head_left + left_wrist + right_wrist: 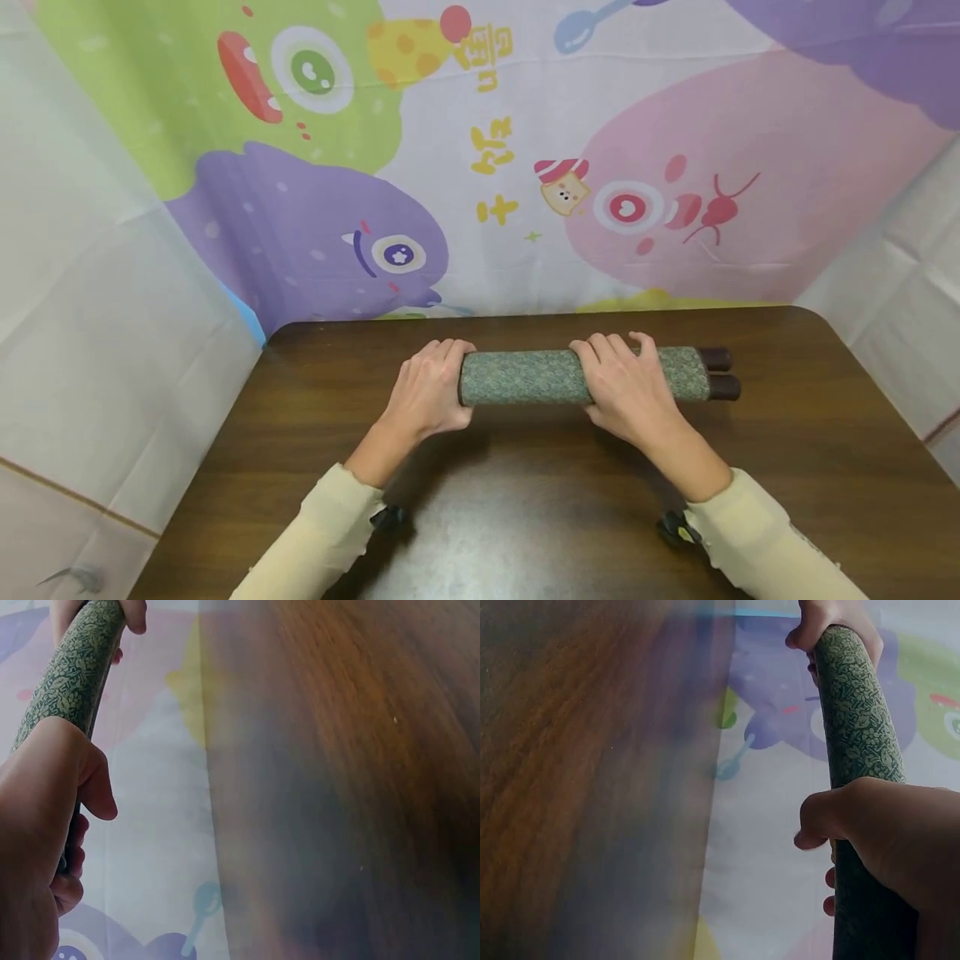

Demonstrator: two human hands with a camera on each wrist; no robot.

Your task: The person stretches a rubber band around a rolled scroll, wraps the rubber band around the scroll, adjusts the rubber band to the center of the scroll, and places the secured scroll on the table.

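Observation:
A green leaf-patterned scroll [525, 377], with two dark brown rod ends [723, 387] side by side at its right, lies level across both hands over the far part of the table. My left hand [433, 385] grips its left end, thumb on the near side. Farther right, my right hand [626, 385] holds it past the middle, fingers over the far side. In the left wrist view the patterned scroll [71, 679] runs away from the left hand [41, 802]. The right wrist view has the right thumb [817, 821] alongside it; part of the scroll is covered by that hand.
A dark brown wooden table [525, 517] with rounded far corners lies beneath the hands. Behind it hangs a cloth [517, 275] printed with cartoon monsters. Pale sheets [90, 292] rise at both sides. Dark wrist devices [678, 529] sit at the cuffs.

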